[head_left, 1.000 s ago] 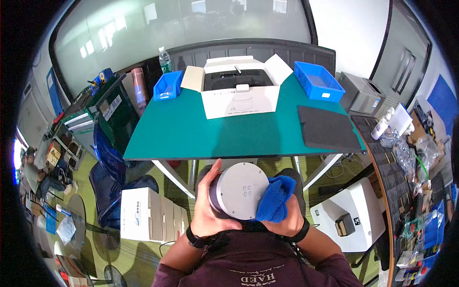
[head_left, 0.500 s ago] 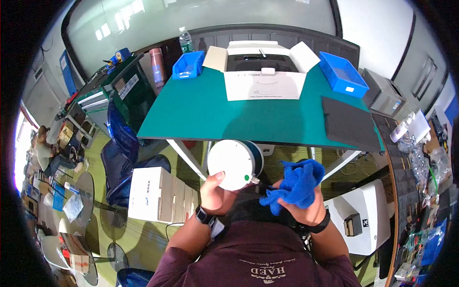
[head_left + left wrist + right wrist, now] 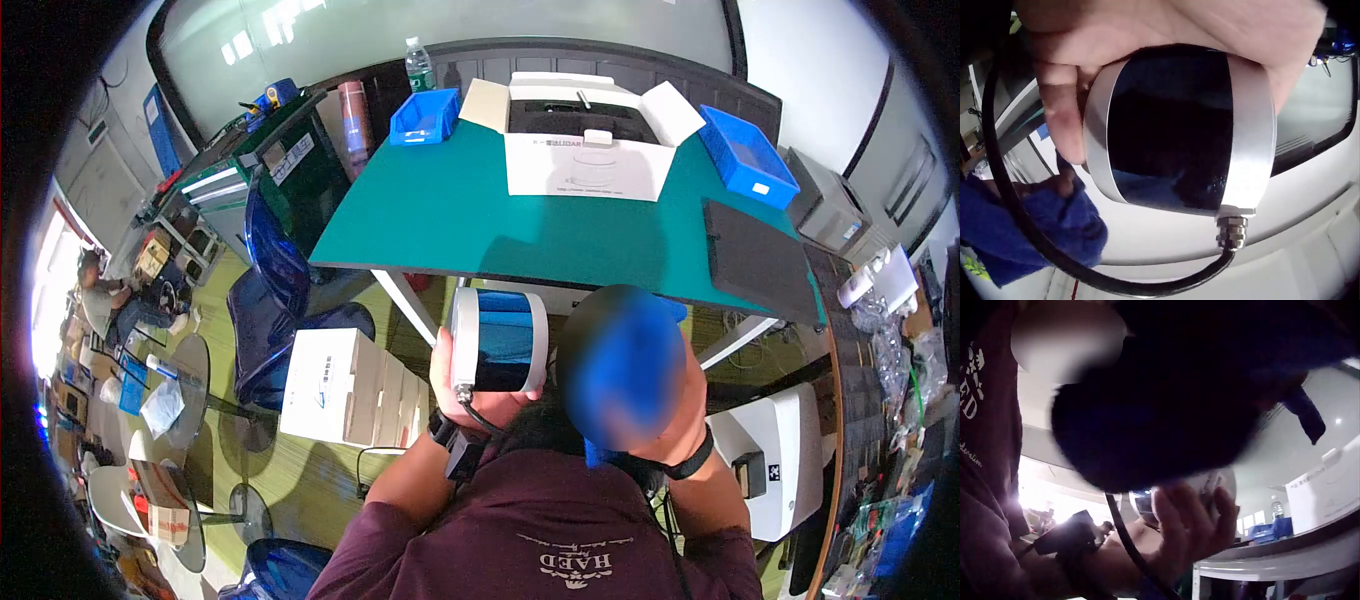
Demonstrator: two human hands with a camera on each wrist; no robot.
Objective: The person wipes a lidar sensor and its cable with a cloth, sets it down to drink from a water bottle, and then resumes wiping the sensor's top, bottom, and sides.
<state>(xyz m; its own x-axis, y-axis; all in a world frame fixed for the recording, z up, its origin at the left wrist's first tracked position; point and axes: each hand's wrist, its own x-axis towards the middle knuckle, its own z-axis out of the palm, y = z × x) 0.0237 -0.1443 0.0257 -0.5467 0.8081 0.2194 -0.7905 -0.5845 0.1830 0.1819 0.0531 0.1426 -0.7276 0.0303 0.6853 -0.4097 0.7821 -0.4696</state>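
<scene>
My left hand (image 3: 448, 392) grips a lidar sensor (image 3: 505, 340), a short drum with silver end rings and a glossy dark blue window. In the left wrist view, fingers and palm wrap its side. A metal cable gland (image 3: 1232, 233) sticks out of one ring, and a thick black cable (image 3: 1041, 240) loops from it. My right hand (image 3: 688, 415) holds a bunched blue cloth (image 3: 650, 385), apart from the sensor and to its right. Part of the cloth is blurred in the head view. In the right wrist view the dark cloth (image 3: 1160, 419) hides most of that hand.
Ahead is a green-topped table (image 3: 430, 220) with an open white box (image 3: 590, 170), two blue bins (image 3: 425, 118) (image 3: 750, 160) and a black foam sheet (image 3: 758, 260). White cartons (image 3: 345, 385) and a blue chair (image 3: 275, 260) stand left, a white machine (image 3: 775, 470) right.
My left hand has turned the lidar sensor from its flat end faces to its dark window side. My right hand has moved the cloth off the sensor, rightward and closer to the head camera.
</scene>
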